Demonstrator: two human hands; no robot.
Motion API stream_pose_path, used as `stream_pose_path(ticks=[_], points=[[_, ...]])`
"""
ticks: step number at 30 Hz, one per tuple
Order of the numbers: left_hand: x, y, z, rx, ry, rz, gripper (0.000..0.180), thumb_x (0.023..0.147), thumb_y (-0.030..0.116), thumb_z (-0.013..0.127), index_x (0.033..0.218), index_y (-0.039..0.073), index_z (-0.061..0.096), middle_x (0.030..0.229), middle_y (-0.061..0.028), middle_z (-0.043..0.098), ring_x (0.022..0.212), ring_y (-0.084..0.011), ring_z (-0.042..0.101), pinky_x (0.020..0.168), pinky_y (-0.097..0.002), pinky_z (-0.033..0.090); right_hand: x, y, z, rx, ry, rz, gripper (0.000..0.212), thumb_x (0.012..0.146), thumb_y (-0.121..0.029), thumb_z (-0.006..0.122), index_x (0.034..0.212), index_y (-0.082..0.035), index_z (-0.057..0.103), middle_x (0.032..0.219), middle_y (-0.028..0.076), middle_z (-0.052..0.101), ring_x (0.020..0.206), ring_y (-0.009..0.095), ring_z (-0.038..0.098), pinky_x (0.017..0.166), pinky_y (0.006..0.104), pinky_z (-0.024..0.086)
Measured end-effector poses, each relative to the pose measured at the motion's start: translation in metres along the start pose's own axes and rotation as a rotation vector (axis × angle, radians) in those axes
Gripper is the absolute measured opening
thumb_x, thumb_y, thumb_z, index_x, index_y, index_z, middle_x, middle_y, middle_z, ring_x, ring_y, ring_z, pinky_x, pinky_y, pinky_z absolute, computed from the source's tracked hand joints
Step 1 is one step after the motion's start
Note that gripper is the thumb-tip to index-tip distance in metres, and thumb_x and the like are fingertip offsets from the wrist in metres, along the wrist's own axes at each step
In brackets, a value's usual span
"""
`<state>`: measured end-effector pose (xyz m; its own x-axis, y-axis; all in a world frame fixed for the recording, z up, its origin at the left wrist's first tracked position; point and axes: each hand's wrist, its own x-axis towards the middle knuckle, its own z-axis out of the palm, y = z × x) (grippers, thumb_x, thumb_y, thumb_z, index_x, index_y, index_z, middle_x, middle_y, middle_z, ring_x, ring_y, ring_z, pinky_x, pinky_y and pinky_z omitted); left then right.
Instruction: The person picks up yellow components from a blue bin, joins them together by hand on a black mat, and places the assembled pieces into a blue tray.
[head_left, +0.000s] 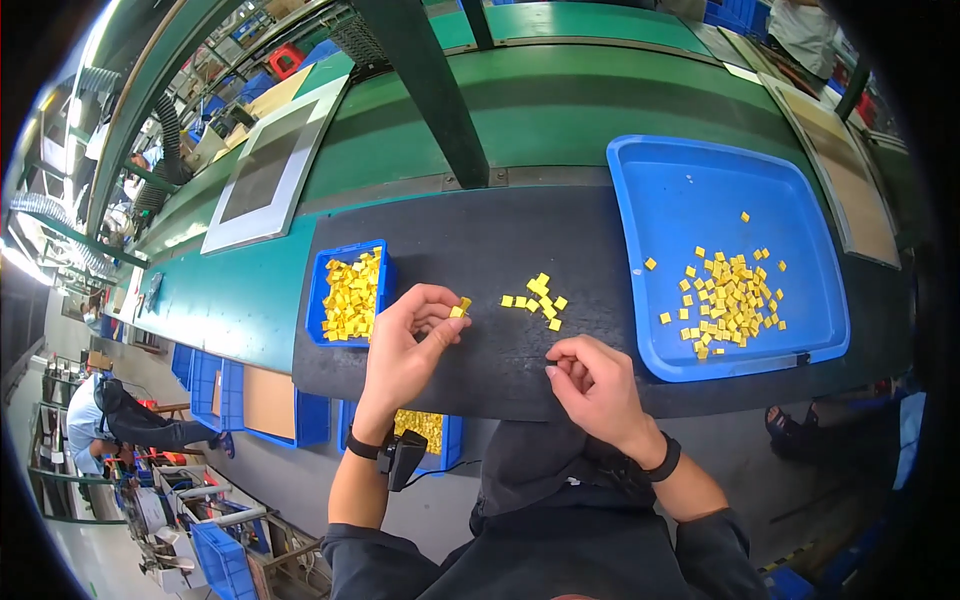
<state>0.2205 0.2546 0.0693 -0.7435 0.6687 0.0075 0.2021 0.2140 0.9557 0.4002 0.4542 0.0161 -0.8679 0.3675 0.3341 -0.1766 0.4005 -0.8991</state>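
Note:
My left hand (412,338) is closed, pinching small yellow blocks (458,312) between thumb and fingertips above the black mat. Just right of it, a loose cluster of the same square yellow blocks (540,290) lies on the mat. My right hand (598,388) hovers over the mat's near edge with its fingers curled and thumb pressed to the index finger; whatever is in that pinch, if anything, is hidden. Close to my left hand stands a small blue bin (384,275) filled with yellow blocks. On the right, a large blue tray (690,200) holds many scattered and heaped blocks.
The black mat (440,230) lies on a green bench, with a dark metal post (435,90) rising behind it. A framed panel (275,165) rests at the far left. Below the bench edge sits another blue bin (453,440) with yellow pieces. Another person (95,420) is at the left.

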Motion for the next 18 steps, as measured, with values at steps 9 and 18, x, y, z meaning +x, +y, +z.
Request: stream_pose_path(ticks=[9, 18], points=[[0.013, -0.001, -0.066, 0.644, 0.419, 0.13, 0.017, 0.098, -0.002, 0.072, 0.114, -0.003, 0.071, 0.096, -0.0113, 0.08, 0.086, -0.0151, 0.075, 0.08, -0.0298, 0.057, -0.001, 0.004, -0.002, -0.013, -0.013, 0.021, 0.013, 0.088, 0.006, 0.077, 0.099, 0.0, 0.072, 0.08, 0.005, 0.066, 0.058, 0.008, 0.058, 0.054, 0.0248, 0.044], [-0.001, -0.012, -0.029, 0.453, 0.438, 0.311, 0.016, 0.095, 0.001, 0.078, 0.108, 0.0, 0.068, 0.082, -0.0057, 0.073, 0.074, -0.0134, 0.069, 0.07, -0.0286, 0.052, 0.001, 0.0, -0.001, -0.056, -0.035, -0.004, 0.012, 0.087, 0.006, 0.078, 0.097, 0.0, 0.072, 0.081, 0.005, 0.066, 0.058, 0.009, 0.059, 0.053, 0.0251, 0.043]])
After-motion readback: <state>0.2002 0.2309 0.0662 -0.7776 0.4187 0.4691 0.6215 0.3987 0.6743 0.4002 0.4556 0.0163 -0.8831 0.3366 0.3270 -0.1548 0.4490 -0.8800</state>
